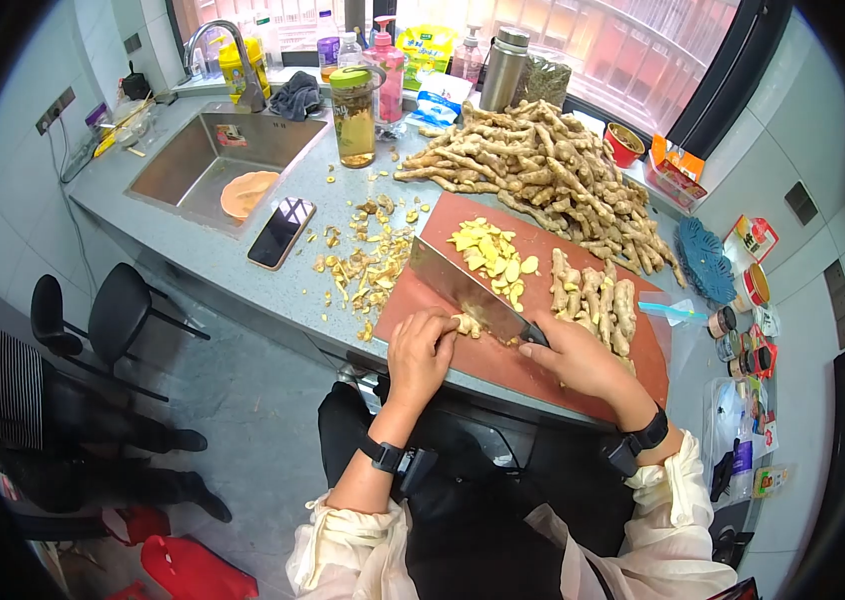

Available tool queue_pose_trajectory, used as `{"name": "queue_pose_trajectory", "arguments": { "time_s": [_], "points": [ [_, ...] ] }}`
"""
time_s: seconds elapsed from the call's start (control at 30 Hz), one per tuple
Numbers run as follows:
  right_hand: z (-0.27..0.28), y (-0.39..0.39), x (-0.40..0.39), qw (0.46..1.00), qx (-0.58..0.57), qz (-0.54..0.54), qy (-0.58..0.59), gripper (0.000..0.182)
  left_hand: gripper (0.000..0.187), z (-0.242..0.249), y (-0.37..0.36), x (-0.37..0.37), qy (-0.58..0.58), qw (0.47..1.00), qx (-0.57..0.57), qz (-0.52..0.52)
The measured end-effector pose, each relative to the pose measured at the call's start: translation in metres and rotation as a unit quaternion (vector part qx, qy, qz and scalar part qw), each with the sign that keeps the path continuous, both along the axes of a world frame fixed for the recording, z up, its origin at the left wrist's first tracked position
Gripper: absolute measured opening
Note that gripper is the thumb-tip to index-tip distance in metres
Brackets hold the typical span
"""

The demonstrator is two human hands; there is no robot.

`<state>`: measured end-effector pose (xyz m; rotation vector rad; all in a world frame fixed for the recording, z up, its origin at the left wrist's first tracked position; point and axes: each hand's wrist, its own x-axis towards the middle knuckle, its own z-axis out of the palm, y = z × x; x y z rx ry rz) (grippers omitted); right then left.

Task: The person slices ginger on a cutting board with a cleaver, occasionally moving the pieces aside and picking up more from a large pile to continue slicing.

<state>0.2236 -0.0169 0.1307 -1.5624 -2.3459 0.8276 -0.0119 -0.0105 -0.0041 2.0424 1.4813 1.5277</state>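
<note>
My right hand (583, 358) is wrapped round the black handle of a cleaver (465, 292). The broad blade slants across the reddish-brown cutting board (423, 300). Left of the handle, my left hand (420, 350) has its fingers curled against a small piece of ginger (467, 325) at the board's near edge, close to the blade. Beyond the blade lies a heap of yellow ginger slices (491, 252). Several whole ginger roots (593, 300) lie in a row on the board's right side. Part of the held ginger is hidden by my fingers.
A large ginger pile (543, 170) stands behind the board, with peel scraps (368, 265) to its left. A phone (283, 233), a tea bottle (354, 120) and a sink (183, 165) are farther left. Jars (728, 340) line the right; another person's legs (103, 420) are at lower left.
</note>
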Motion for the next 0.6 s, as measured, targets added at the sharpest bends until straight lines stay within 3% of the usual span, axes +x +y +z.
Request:
{"name": "queue_pose_trajectory", "arguments": {
  "time_s": [0.07,0.27,0.6],
  "points": [
    [0.0022,-0.0011,-0.0021,0.999,-0.035,-0.015,-0.006,0.032,0.017,0.0002,0.0001,-0.0003,0.001,1.0,0.001,0.003],
    [0.0052,0.0,-0.0004,0.999,-0.026,-0.004,-0.023,0.04,0.017,0.0006,-0.0005,-0.0004,-0.002,1.0,-0.003,-0.001],
    [-0.0045,0.0063,-0.006,0.999,-0.024,-0.002,-0.034,0.034,0.016,0.0035,0.0001,0.0003,-0.001,1.0,-0.005,-0.003]
  ]
}}
